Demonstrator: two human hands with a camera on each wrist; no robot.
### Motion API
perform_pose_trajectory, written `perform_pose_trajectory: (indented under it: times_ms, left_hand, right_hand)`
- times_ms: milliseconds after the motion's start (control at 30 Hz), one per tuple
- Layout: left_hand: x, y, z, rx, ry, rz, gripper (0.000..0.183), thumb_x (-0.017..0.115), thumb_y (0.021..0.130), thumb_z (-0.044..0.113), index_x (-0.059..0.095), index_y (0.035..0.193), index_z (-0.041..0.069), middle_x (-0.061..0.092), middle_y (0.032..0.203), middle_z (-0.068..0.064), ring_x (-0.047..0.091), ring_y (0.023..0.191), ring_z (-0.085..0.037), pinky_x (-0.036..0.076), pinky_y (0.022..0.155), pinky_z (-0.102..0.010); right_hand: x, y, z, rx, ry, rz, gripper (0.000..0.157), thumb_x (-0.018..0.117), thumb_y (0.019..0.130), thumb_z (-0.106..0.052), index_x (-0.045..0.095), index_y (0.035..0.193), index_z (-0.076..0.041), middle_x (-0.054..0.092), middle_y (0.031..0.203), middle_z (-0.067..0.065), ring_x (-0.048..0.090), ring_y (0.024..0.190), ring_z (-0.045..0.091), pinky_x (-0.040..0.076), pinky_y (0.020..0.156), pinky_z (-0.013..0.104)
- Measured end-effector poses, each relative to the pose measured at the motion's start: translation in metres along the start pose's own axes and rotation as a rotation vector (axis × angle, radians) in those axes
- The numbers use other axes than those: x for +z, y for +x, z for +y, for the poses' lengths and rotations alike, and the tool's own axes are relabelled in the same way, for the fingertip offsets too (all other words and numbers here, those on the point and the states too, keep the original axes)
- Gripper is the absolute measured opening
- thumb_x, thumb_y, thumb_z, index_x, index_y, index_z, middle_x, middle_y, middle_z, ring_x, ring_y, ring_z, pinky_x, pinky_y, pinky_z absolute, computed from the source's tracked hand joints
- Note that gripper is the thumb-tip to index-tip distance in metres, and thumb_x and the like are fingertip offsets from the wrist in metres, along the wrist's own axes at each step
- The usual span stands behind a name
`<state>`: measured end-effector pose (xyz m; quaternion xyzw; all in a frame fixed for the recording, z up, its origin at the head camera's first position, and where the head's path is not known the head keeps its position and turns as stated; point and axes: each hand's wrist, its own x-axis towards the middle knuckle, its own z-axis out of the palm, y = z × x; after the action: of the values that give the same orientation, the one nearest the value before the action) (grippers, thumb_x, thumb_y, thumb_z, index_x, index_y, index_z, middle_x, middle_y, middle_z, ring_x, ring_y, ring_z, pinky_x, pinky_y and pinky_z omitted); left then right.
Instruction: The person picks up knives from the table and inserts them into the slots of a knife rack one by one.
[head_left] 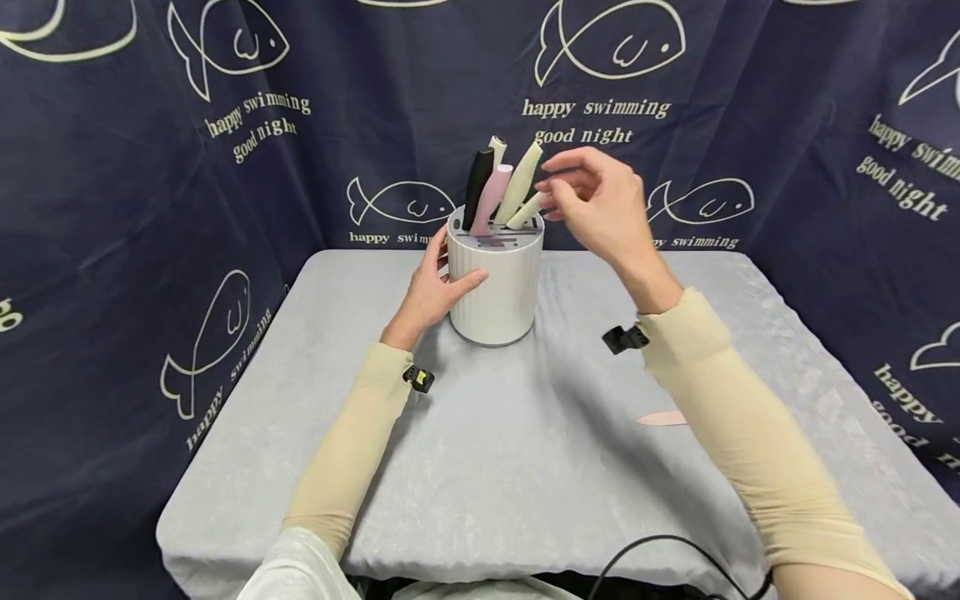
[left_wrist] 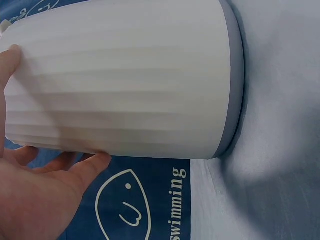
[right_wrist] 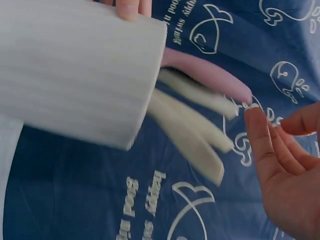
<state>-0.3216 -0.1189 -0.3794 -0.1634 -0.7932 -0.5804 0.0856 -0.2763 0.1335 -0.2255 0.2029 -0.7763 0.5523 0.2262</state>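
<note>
A white ribbed knife block [head_left: 493, 287] stands upright on the table, its dark grey base ring showing in the left wrist view. My left hand [head_left: 431, 292] holds its left side, thumb across the front and fingers round the back. Knife handles stick up from the slotted top: a black handle [head_left: 477, 187], a pink handle [head_left: 491, 198], a tall cream handle [head_left: 520, 183], a short cream handle [head_left: 528, 210] and a white handle [head_left: 497, 150] behind. My right hand [right_wrist: 285, 165] is beside the handle ends, fingers loosely bent and holding nothing.
A pink blade [head_left: 662, 418] lies flat on the grey-clothed table [head_left: 480, 492], partly hidden by my right sleeve. A black cable [head_left: 667, 537] loops over the front edge. Dark blue fish-print curtains [head_left: 420, 100] hang behind and at both sides.
</note>
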Motion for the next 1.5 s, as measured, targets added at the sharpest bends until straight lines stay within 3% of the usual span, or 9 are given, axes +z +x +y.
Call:
perform_pose_trajectory:
  times_ms: [267, 533, 800, 933, 1167, 1367, 1500]
  left_hand:
    - [-0.002, 0.002, 0.003, 0.005, -0.013, -0.005, 0.099, 0.081, 0.087, 0.052, 0.018, 0.163, 0.046, 0.033, 0.163, -0.006, 0.038, 0.148, -0.029, 0.039, 0.118, -0.048]
    - [-0.002, 0.002, 0.0, -0.006, -0.022, -0.007, 0.098, 0.081, 0.086, 0.053, 0.019, 0.162, 0.047, 0.034, 0.162, -0.005, 0.038, 0.148, -0.029, 0.038, 0.118, -0.05]
    - [-0.001, 0.001, -0.001, -0.009, -0.024, -0.003, 0.098, 0.081, 0.086, 0.053, 0.019, 0.161, 0.048, 0.034, 0.162, -0.003, 0.038, 0.148, -0.026, 0.038, 0.118, -0.049]
    - [-0.002, 0.0, 0.001, -0.002, -0.023, -0.001, 0.098, 0.081, 0.087, 0.052, 0.019, 0.162, 0.045, 0.035, 0.161, -0.004, 0.039, 0.147, -0.027, 0.038, 0.118, -0.049]
    - [0.0, 0.001, -0.002, -0.006, -0.019, -0.016, 0.099, 0.08, 0.086, 0.054, 0.018, 0.163, 0.044, 0.033, 0.163, -0.005, 0.037, 0.149, -0.028, 0.039, 0.118, -0.048]
    - [-0.002, 0.003, 0.0, -0.002, -0.011, -0.007, 0.1, 0.081, 0.086, 0.053, 0.018, 0.164, 0.042, 0.033, 0.163, -0.006, 0.037, 0.149, -0.028, 0.039, 0.118, -0.05]
    - [-0.003, 0.003, 0.0, -0.009, -0.004, -0.018, 0.1, 0.08, 0.088, 0.051, 0.017, 0.165, 0.039, 0.032, 0.164, -0.005, 0.037, 0.149, -0.028, 0.039, 0.118, -0.049]
  right_hand:
    - [-0.08, -0.041, 0.029, 0.068, 0.028, -0.121, 0.016, 0.072, 0.097, -0.006, 0.073, 0.105, 0.007, 0.078, 0.088, 0.004, 0.073, 0.075, 0.015, 0.059, 0.066, 0.022]
    - [-0.162, -0.094, 0.085, 0.211, -0.159, -0.323, 0.021, 0.069, 0.1, -0.008, 0.071, 0.116, 0.006, 0.078, 0.099, 0.0, 0.071, 0.078, 0.01, 0.057, 0.073, 0.02]
    - [-0.243, -0.139, 0.134, 0.32, -0.181, -0.598, 0.024, 0.064, 0.101, -0.001, 0.067, 0.124, 0.007, 0.077, 0.113, 0.003, 0.072, 0.101, 0.008, 0.059, 0.082, 0.023]
    - [-0.275, -0.162, 0.164, 0.379, -0.218, -0.661, 0.027, 0.067, 0.098, -0.001, 0.067, 0.125, 0.005, 0.076, 0.115, 0.003, 0.07, 0.105, 0.003, 0.056, 0.083, 0.019]
    - [-0.29, -0.191, 0.192, 0.484, -0.264, -0.722, 0.033, 0.074, 0.094, -0.004, 0.067, 0.124, 0.007, 0.076, 0.114, 0.008, 0.067, 0.096, 0.004, 0.052, 0.077, 0.019]
    - [-0.287, -0.189, 0.201, 0.466, -0.329, -0.787, 0.029, 0.082, 0.087, -0.006, 0.074, 0.114, 0.0, 0.073, 0.09, 0.002, 0.06, 0.075, 0.009, 0.048, 0.062, 0.025]
    - [-0.287, -0.192, 0.209, 0.447, -0.367, -0.813, 0.026, 0.083, 0.085, -0.004, 0.074, 0.109, 0.0, 0.072, 0.086, 0.006, 0.059, 0.07, 0.009, 0.047, 0.058, 0.025]
